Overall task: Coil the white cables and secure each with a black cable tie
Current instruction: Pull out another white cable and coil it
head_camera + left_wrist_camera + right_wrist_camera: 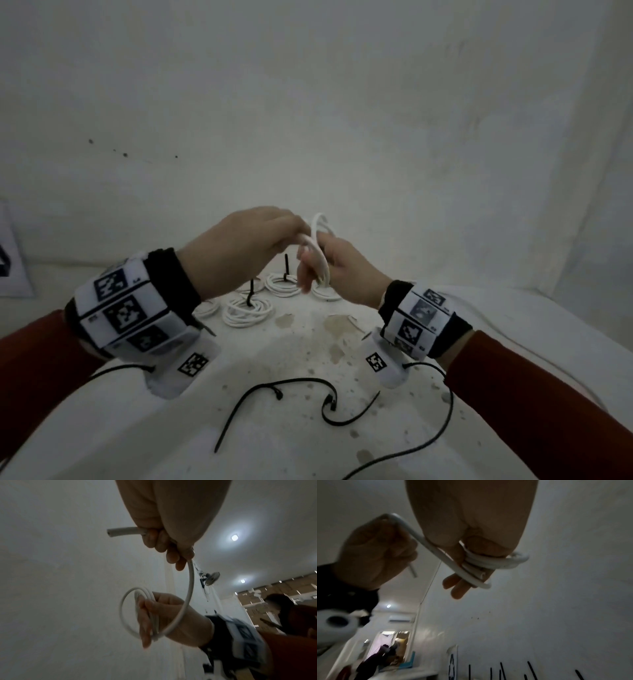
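Note:
Both hands are raised above the table with one white cable point(319, 230) between them. My right hand point(337, 269) grips the wound loops point(127, 615) of the cable, thumb and fingers closed over the bundle point(489, 561). Fingers of my left hand point(260, 236) curl round the free tail point(189, 588); a short cut end point(123, 532) sticks out of the fist. Two loose black cable ties point(284, 380) point(346, 424) lie on the table in front of me.
Several coiled white cables point(246, 310) point(284, 286) with upright black ties lie on the stained white table point(274, 346), under and behind the hands. A thin black cord point(445, 411) trails from the right wrist. A white wall point(342, 120) stands close behind.

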A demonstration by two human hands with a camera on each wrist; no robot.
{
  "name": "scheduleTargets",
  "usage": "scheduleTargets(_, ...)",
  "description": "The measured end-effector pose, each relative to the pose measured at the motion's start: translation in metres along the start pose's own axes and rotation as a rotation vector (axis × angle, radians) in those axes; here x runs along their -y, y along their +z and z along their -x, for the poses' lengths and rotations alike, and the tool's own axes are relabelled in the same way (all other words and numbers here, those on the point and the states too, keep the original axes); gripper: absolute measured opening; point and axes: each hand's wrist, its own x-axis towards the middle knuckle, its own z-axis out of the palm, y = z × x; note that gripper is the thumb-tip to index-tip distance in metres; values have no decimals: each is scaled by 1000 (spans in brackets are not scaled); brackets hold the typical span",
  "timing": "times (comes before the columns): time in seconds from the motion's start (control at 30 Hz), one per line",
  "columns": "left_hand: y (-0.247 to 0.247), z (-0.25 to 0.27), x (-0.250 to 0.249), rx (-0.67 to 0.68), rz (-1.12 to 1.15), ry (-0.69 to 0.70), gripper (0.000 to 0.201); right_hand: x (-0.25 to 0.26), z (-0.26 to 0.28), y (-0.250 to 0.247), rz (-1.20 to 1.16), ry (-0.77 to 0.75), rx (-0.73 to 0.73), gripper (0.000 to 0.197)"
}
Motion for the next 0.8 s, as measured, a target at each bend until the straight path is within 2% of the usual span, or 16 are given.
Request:
scheduleTargets(0.07,-1,-3,9,-63,22,-68,22,5,3,9,-218,9,127,17)
scheduleTargets(0.1,-1,-4,15,-86,40,-116,26,8,5,11,-349,31,144,20)
scheduleTargets(0.2,7,0,27,-112,100,-271,30,10,7,13,-669,126,112,35)
scheduleTargets(0.27,15,3,29,-97,164,-361,29,11,7,11,-835,128,109,49)
scheduleTargets(0.4,34,7,23,-56,324,-533,27,25,10,3,-1008,106,79,72)
scheduleTargets(0.47,42,9,18,-69,558,-643,34,33,11,1,-995,125,4,71)
scheduleTargets(0.57,52,8,9,-111,888,-785,53,40,11,4,-875,167,-240,59)
scheduleTargets(0.67,59,6,2,-216,969,-789,44,40,9,5,-718,195,-451,53)
scheduleTargets(0.8,61,0,-2,-282,1030,-798,34,30,11,7,-529,163,-529,48)
